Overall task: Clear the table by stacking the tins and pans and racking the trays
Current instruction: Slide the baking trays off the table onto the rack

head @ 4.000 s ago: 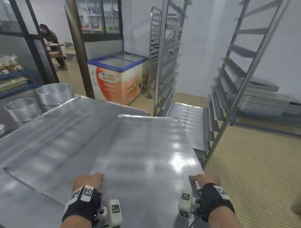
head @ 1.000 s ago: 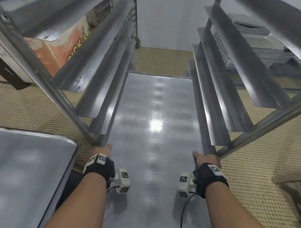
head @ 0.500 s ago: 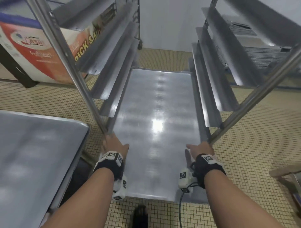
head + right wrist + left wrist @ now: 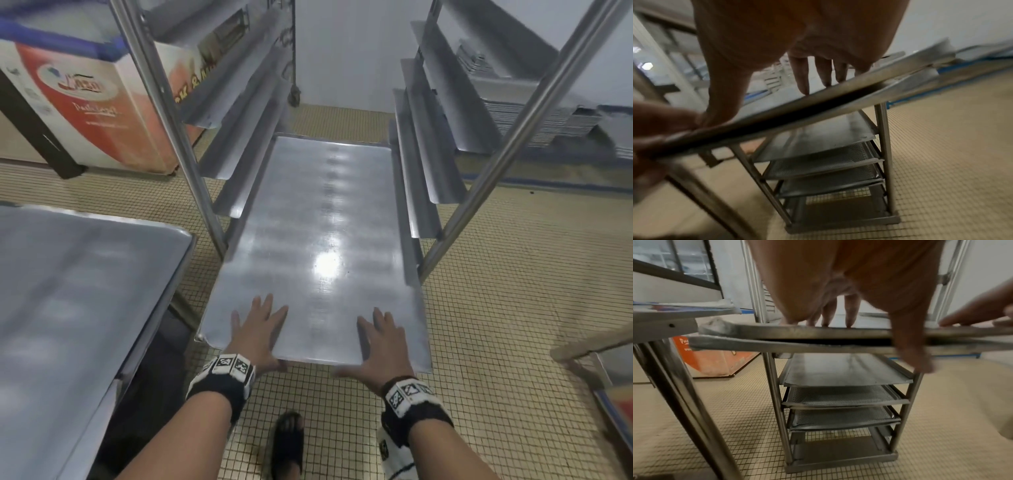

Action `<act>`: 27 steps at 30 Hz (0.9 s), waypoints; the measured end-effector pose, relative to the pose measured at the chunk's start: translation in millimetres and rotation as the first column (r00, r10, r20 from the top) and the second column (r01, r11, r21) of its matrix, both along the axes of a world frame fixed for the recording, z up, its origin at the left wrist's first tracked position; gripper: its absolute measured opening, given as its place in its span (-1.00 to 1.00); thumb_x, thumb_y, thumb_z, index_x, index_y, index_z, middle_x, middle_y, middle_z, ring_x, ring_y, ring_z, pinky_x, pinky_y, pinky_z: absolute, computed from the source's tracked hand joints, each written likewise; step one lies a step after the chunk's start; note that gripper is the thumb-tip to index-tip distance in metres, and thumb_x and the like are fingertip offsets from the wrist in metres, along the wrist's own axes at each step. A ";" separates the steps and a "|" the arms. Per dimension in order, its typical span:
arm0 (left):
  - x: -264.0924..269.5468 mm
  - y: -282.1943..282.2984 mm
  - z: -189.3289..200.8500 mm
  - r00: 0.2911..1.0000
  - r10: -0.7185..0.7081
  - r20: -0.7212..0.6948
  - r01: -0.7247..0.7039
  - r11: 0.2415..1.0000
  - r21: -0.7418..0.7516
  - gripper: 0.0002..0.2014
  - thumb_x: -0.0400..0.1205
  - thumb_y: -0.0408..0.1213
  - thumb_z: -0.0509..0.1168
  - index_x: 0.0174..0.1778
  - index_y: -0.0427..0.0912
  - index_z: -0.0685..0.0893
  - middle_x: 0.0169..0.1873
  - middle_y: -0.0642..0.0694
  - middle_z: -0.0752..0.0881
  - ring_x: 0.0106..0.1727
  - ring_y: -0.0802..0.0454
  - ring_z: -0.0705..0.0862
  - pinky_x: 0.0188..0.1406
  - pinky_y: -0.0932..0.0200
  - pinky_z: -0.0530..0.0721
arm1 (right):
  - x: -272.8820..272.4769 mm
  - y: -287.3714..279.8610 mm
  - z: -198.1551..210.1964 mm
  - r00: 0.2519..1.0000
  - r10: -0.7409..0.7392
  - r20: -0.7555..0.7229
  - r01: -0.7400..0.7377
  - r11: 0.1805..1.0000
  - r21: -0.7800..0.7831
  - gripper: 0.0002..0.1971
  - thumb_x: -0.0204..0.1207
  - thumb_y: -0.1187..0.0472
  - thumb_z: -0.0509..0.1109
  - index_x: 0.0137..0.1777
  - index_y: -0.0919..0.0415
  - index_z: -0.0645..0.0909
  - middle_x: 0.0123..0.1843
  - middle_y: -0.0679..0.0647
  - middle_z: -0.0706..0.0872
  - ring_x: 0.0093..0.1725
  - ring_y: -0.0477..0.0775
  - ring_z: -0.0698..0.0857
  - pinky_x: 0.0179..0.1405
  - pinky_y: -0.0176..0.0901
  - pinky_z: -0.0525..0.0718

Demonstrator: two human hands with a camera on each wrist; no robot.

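A large flat metal tray [image 4: 315, 222] lies on the runners of the steel rack [image 4: 161, 113], its near end sticking out toward me. My left hand [image 4: 258, 329] rests flat on the tray's near left part with its fingers spread. Flat on the near right part lies my right hand [image 4: 380, 339]. In the left wrist view the straight fingers [image 4: 849, 311] press on the tray's edge [image 4: 818, 332] and the thumb [image 4: 910, 345] hangs over it; a second tray rim [image 4: 777, 345] shows just beneath. The right wrist view shows fingers [image 4: 803, 78] on top of the same tray [image 4: 838, 91].
The steel table [image 4: 68, 291] with another tray on it stands at my left. Perforated trays [image 4: 838, 395] fill lower rack slots. A chest freezer [image 4: 92, 102] is beyond the rack's left post, and a pile of trays [image 4: 513, 113] lies at the back right. My sandalled foot [image 4: 287, 442] is on the tiled floor.
The tray went from the table into the rack. Both hands have let go of its side edges and now lie flat on its near end; the tray sits deeper between the runners.
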State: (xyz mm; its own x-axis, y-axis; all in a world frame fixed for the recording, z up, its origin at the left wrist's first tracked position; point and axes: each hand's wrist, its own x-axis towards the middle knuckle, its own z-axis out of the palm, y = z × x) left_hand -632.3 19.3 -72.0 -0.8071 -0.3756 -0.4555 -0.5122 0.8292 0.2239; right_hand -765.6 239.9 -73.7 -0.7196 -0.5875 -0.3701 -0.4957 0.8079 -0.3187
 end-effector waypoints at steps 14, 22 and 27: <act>-41.9 -17.4 -1.1 0.990 -0.099 0.101 0.116 0.978 -0.175 0.04 0.51 0.01 0.53 0.74 0.06 -0.07 0.75 -0.10 -0.17 0.75 -0.27 -0.21 0.59 -0.60 0.01 | -30.6 -24.3 -21.1 0.963 0.177 -0.201 -0.151 0.979 0.140 -0.07 0.48 0.58 0.24 0.74 0.18 -0.18 0.74 0.31 -0.29 0.69 0.45 -0.33 0.63 0.49 -0.19; -95.2 -54.4 3.0 0.990 -0.097 0.098 0.111 0.982 -0.155 0.01 0.54 -0.12 0.52 0.75 0.08 -0.06 0.76 -0.07 -0.17 0.75 -0.25 -0.23 0.60 -0.60 -0.04 | -84.8 -60.2 -18.7 0.960 0.186 -0.212 -0.155 0.976 0.155 -0.05 0.48 0.56 0.28 0.74 0.17 -0.18 0.74 0.30 -0.29 0.69 0.43 -0.32 0.63 0.49 -0.15; -130.8 -75.5 6.9 0.994 -0.082 0.071 0.091 0.986 -0.136 0.00 0.54 -0.19 0.53 0.75 0.08 -0.01 0.76 -0.07 -0.16 0.76 -0.23 -0.22 0.60 -0.59 -0.07 | -121.4 -83.1 -21.6 0.949 0.189 -0.251 -0.149 0.974 0.171 -0.02 0.45 0.49 0.36 0.74 0.16 -0.17 0.75 0.29 -0.24 0.70 0.43 -0.25 0.63 0.49 -0.11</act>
State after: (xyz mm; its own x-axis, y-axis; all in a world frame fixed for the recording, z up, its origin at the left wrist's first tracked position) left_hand -763.1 -56.2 -65.2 -0.8096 -0.3688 -0.4566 -0.4467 0.8918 0.0717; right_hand -887.0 156.8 -95.3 -0.6984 -0.6619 -0.2723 -0.6790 0.7330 -0.0405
